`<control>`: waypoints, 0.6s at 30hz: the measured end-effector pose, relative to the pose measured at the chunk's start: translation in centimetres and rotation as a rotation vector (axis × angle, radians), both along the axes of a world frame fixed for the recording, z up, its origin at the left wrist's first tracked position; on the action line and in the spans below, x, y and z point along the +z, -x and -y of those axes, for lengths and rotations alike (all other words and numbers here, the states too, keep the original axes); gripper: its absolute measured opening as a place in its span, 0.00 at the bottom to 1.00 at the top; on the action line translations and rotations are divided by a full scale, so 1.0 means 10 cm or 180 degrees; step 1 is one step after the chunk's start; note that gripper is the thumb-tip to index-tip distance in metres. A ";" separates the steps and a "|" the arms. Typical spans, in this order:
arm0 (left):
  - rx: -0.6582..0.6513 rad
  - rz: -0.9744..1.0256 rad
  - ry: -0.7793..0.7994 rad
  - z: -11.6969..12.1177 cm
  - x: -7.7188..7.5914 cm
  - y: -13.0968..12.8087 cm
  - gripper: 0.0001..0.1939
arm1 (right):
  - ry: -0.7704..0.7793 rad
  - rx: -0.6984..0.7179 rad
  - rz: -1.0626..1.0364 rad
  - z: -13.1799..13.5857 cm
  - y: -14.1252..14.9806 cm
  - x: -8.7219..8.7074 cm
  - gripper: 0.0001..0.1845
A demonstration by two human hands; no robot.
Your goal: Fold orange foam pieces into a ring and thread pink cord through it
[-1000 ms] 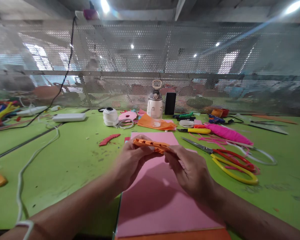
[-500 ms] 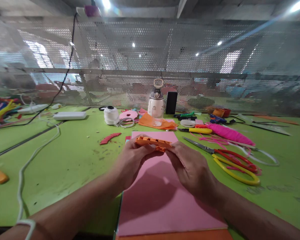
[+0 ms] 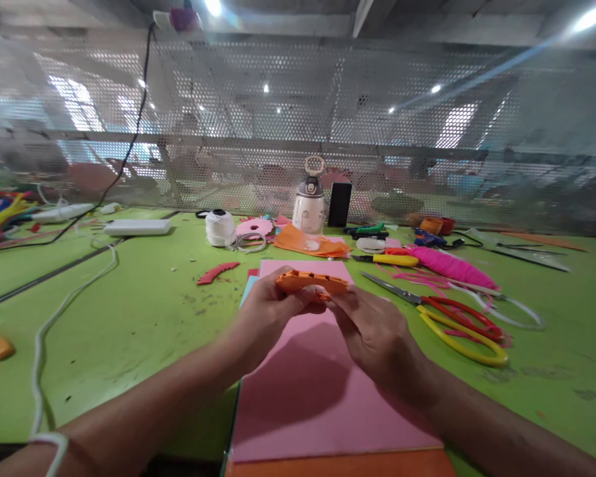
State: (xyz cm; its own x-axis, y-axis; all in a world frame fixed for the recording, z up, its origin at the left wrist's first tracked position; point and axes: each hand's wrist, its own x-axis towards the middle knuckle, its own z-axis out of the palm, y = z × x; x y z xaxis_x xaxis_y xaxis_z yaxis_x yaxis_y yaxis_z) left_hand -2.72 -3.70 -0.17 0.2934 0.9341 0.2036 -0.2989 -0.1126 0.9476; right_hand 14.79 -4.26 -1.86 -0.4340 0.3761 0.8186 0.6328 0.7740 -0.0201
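Observation:
Both my hands grip a folded orange paper piece [image 3: 312,282] with a notched upper edge, held above the pink sheet. My left hand [image 3: 268,308] pinches its left end, thumb across the near side. My right hand [image 3: 377,331] has its fingers closed on the right end. Below lies the pink sheet [image 3: 298,411] on a stack of coloured paper, with an orange edge showing at the front. A notched red paper strip [image 3: 217,272] rests on the green table to the left. To the right are large scissors [image 3: 457,324] with red and yellow handles.
Behind the stack are orange paper [image 3: 298,238], a bottle [image 3: 308,209], a phone [image 3: 340,205] and a white thread spool [image 3: 220,228]. Pink yarn [image 3: 451,267] and a yellow-handled cutter [image 3: 392,260] lie right. A white cable [image 3: 40,351] runs along the left near my forearm.
The orange paper piece has tilted and shifted slightly to the right in my hands, showing more of its flat near side. Both hands keep their hold.

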 end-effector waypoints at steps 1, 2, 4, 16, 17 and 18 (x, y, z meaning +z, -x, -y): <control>0.0003 -0.0023 -0.0004 0.00 0.00 -0.01 0.08 | -0.0010 0.0002 -0.0012 0.00 0.01 -0.01 0.13; 0.0005 -0.0044 -0.0001 0.00 0.00 -0.02 0.08 | -0.0022 0.0006 -0.0017 -0.01 0.02 -0.01 0.13; 0.0012 -0.0072 0.0018 0.00 0.01 -0.04 0.10 | -0.0035 0.0002 -0.0045 -0.02 0.04 -0.03 0.12; -0.0196 -0.0182 0.0208 -0.08 0.03 -0.04 0.14 | 0.1340 0.0177 -0.0364 -0.11 0.00 0.06 0.16; -0.0182 -0.0250 0.0237 -0.10 0.02 -0.03 0.15 | 0.1611 0.0225 -0.0443 -0.12 -0.01 0.08 0.18; -0.0171 -0.0319 0.0262 -0.12 0.01 -0.01 0.15 | 0.1872 0.0278 -0.0531 -0.12 -0.01 0.09 0.19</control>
